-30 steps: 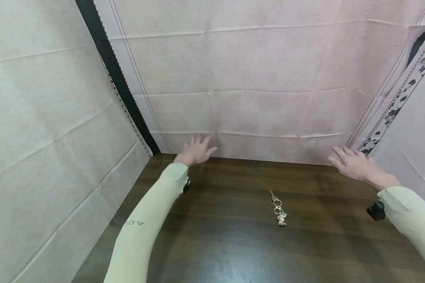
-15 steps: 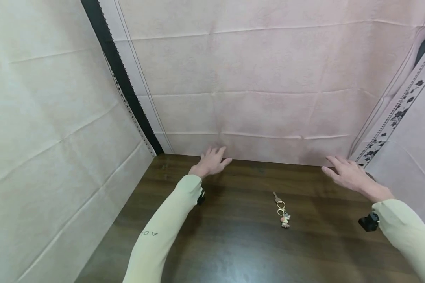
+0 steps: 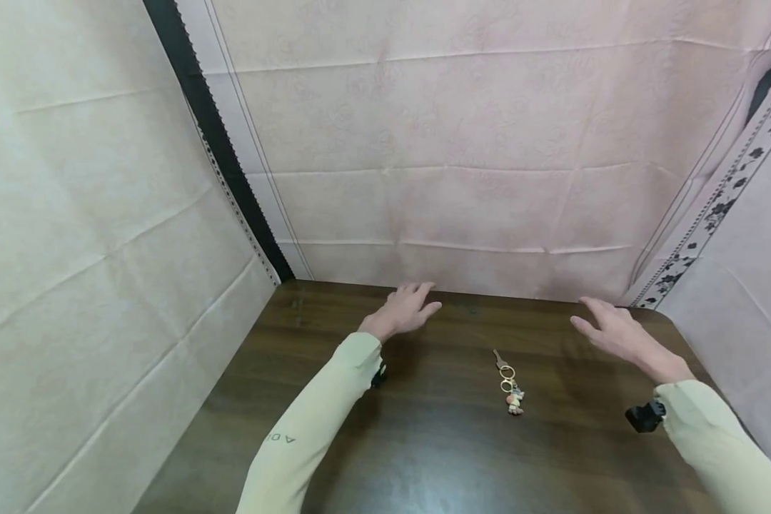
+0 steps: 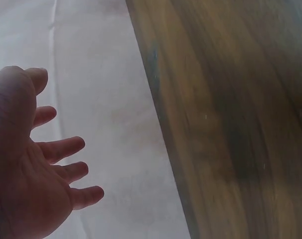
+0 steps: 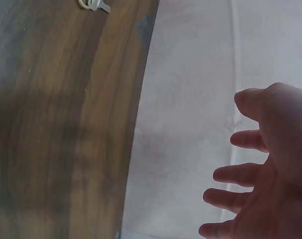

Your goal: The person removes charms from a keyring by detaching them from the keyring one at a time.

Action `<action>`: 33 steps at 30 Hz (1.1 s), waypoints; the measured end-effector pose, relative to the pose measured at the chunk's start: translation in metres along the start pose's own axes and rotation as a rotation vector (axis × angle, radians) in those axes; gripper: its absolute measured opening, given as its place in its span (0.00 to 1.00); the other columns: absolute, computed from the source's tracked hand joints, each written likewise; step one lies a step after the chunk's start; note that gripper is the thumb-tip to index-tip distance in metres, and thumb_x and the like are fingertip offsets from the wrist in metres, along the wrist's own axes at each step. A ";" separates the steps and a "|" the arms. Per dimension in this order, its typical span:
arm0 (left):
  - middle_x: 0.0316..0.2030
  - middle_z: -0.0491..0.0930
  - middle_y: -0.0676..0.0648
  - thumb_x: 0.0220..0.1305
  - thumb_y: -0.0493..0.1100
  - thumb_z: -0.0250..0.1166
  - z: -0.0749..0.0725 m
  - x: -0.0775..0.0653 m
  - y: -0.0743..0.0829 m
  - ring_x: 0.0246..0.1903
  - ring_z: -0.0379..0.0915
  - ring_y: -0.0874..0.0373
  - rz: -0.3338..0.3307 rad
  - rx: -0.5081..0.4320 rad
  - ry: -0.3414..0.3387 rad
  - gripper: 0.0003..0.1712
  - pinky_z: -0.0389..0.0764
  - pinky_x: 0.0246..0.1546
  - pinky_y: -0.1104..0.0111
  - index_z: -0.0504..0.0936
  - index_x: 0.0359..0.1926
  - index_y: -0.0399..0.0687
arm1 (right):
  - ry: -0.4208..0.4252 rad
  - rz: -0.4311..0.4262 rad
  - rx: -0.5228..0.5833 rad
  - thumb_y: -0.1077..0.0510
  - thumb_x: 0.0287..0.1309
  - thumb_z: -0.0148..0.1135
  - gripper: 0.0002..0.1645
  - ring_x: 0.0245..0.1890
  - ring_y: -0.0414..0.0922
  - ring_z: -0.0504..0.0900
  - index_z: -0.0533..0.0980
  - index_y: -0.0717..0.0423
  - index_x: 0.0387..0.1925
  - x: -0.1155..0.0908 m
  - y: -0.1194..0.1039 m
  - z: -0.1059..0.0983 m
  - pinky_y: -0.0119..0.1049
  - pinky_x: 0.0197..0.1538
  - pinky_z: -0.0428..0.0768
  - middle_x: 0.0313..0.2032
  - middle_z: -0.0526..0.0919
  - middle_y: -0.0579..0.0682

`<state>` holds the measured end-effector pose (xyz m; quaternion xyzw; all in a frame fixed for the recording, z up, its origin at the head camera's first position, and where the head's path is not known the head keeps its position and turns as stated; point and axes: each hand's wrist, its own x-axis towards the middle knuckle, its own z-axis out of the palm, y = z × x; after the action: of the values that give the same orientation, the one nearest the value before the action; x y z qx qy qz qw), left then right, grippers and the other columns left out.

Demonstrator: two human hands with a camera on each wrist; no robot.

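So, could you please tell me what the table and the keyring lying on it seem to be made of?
The table looks like dark wood or wood-look laminate: streaky grain and a soft sheen. The keyring seems to be metal, with gold-coloured loops and a greyish key; its small charm is too small to tell, perhaps plastic.

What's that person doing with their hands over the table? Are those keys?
A person in pale sleeves holds both hands out over a dark wooden table with pink cloth hung around it. The left hand and the right hand are open with fingers spread, and neither has a grip on anything. Between them a key on a keyring with gold rings and a small charm lies flat on the table, untouched.
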<state>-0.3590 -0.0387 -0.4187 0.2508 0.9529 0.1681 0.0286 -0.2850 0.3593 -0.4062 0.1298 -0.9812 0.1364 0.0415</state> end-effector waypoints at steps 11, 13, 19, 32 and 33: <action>0.71 0.62 0.45 0.75 0.61 0.44 0.019 0.009 0.031 0.72 0.55 0.48 0.052 -0.003 0.001 0.32 0.60 0.70 0.48 0.57 0.74 0.57 | 0.006 0.024 0.080 0.47 0.73 0.47 0.35 0.59 0.75 0.67 0.61 0.71 0.66 -0.001 -0.014 0.028 0.67 0.58 0.68 0.61 0.67 0.77; 0.71 0.63 0.45 0.75 0.61 0.45 0.022 0.010 0.033 0.72 0.56 0.48 0.054 -0.004 0.000 0.31 0.61 0.69 0.49 0.58 0.73 0.57 | 0.012 0.026 0.092 0.47 0.73 0.48 0.34 0.58 0.74 0.69 0.61 0.70 0.66 -0.002 -0.016 0.032 0.66 0.57 0.69 0.60 0.68 0.77; 0.71 0.62 0.44 0.75 0.61 0.46 0.033 0.012 0.041 0.71 0.58 0.48 0.054 -0.008 -0.019 0.31 0.65 0.68 0.51 0.58 0.73 0.59 | -0.010 0.064 0.133 0.47 0.73 0.48 0.33 0.57 0.72 0.71 0.63 0.70 0.64 -0.010 -0.021 0.042 0.65 0.54 0.72 0.60 0.70 0.76; 0.69 0.65 0.49 0.74 0.58 0.51 0.060 0.013 0.062 0.67 0.63 0.52 0.114 -0.037 -0.078 0.27 0.72 0.64 0.57 0.65 0.69 0.59 | -0.058 0.125 0.232 0.50 0.70 0.53 0.25 0.46 0.60 0.81 0.70 0.66 0.58 -0.019 -0.037 0.068 0.56 0.44 0.79 0.47 0.81 0.67; 0.69 0.65 0.49 0.74 0.57 0.51 0.063 0.012 0.062 0.67 0.64 0.53 0.117 -0.043 -0.081 0.27 0.72 0.63 0.57 0.65 0.69 0.59 | -0.067 0.131 0.237 0.50 0.70 0.53 0.25 0.46 0.60 0.81 0.70 0.66 0.58 -0.019 -0.038 0.069 0.55 0.43 0.80 0.47 0.82 0.66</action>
<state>-0.3321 0.0373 -0.4564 0.3121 0.9308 0.1797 0.0625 -0.2596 0.3090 -0.4652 0.0737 -0.9655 0.2494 -0.0158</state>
